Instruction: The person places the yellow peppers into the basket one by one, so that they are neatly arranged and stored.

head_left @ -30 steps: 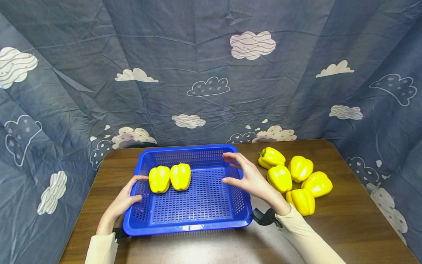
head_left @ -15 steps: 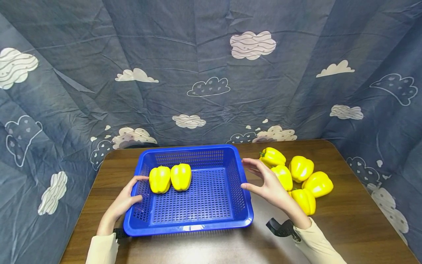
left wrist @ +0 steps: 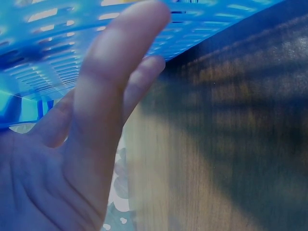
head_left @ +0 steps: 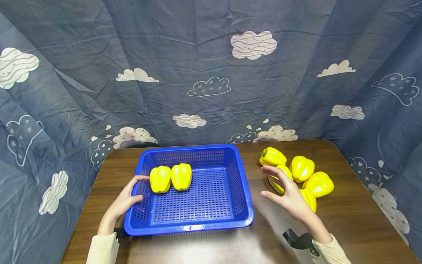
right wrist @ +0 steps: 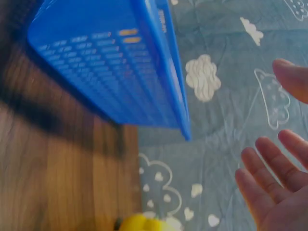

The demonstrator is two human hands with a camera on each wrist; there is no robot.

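Observation:
My left hand (head_left: pixel 123 200) lies at the left rim of a blue perforated plastic basket (head_left: pixel 194 229), thumb and index finger spread apart and fairly straight. The left wrist view shows its thumb (left wrist: pixel 103 82) in front of the basket's slotted wall (left wrist: pixel 57 53). Inside the basket, two yellow bell peppers (head_left: pixel 160 179) (head_left: pixel 181 176) stand side by side at the left. My right hand (head_left: pixel 291 196) is in the air right of the basket, fingers apart, with nothing in it. It partly hides two peppers, one yellow bell pepper (head_left: pixel 284 183) behind its fingers and another (head_left: pixel 310 200) behind the hand.
More yellow bell peppers (head_left: pixel 272 157) (head_left: pixel 301 168) (head_left: pixel 318 184) lie in the group on the right of the brown wooden table (head_left: pixel 356 220). A dark blue cloth with cloud prints (head_left: pixel 211 110) hangs behind and at both sides.
My right hand has moved right, from above the basket's right side out past its rim to the loose peppers. The left hand, basket and peppers have stayed in place.

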